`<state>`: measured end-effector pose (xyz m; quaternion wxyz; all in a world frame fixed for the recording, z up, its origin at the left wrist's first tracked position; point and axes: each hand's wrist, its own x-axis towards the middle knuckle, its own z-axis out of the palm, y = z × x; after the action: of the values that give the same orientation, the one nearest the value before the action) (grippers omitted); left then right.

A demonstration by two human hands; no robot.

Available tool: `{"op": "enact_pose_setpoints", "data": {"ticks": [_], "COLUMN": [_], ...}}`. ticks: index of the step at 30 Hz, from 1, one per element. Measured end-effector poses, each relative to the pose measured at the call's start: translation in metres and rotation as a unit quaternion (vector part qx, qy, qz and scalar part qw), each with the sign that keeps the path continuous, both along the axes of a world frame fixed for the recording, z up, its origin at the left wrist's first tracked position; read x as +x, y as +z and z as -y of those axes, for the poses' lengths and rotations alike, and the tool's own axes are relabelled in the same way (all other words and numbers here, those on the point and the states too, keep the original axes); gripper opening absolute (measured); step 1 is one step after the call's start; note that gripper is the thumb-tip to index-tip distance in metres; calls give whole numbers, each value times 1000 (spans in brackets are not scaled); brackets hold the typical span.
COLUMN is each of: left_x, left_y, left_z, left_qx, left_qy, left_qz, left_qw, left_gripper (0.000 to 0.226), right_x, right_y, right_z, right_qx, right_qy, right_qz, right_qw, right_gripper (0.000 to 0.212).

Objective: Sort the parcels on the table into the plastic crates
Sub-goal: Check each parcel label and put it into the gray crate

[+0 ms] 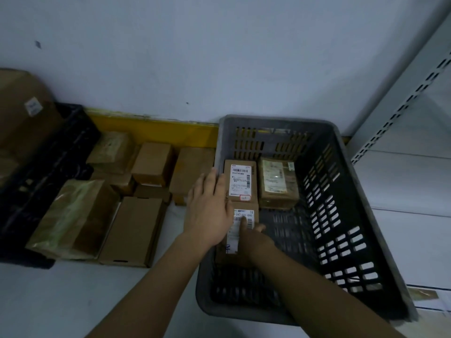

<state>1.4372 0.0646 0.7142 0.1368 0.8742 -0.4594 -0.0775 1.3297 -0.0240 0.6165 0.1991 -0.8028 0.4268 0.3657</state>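
A grey plastic crate (346, 215) stands on the white table at the right. Three brown parcels lie in it: a labelled one (240, 182) at the back left, a taped one (278, 182) at the back right, and a front parcel (234, 236) with a white barcode label along the left wall. My right hand (255, 237) grips this front parcel, thumb on its label and fingers at its right side. My left hand (210, 211) reaches over the crate's left rim with straight fingers, touching the left edge of the parcels.
Several brown cardboard parcels (131, 228) lie on the table between the two crates. A black crate (48, 167) at the left holds a large cardboard box (22, 113). A white wall with a yellow strip runs behind. White metal shelving (415, 118) stands at the right.
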Motion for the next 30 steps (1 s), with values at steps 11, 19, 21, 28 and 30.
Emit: {"op": "enact_pose_setpoints", "data": {"ticks": [11,19,21,28,30], "left_x": [36,110,125,201,216], "left_y": [8,-20,-27,-57,-66], "left_z": [-33,-108,-125,-210,-227], "left_qx": [-41,20,17,26,43], "left_qy": [69,134,139,121,105], "left_qz": [35,87,77,40,17], "left_qw": [996,987,987,992,993], "left_gripper": [73,77,77,80,82], "right_x": [6,50,67,148,160], "right_y": [72,123,128,89,55], "right_z": [20,-34,-57,-146,-163], "right_qx": [-224,-319,-306,-232,-208], "right_qy": [58,62,83,62,34], "right_qz": [210,414,426,387,344], "right_qw": [950,850,847,890,915], "right_gripper": [90,82,83,87,90]}}
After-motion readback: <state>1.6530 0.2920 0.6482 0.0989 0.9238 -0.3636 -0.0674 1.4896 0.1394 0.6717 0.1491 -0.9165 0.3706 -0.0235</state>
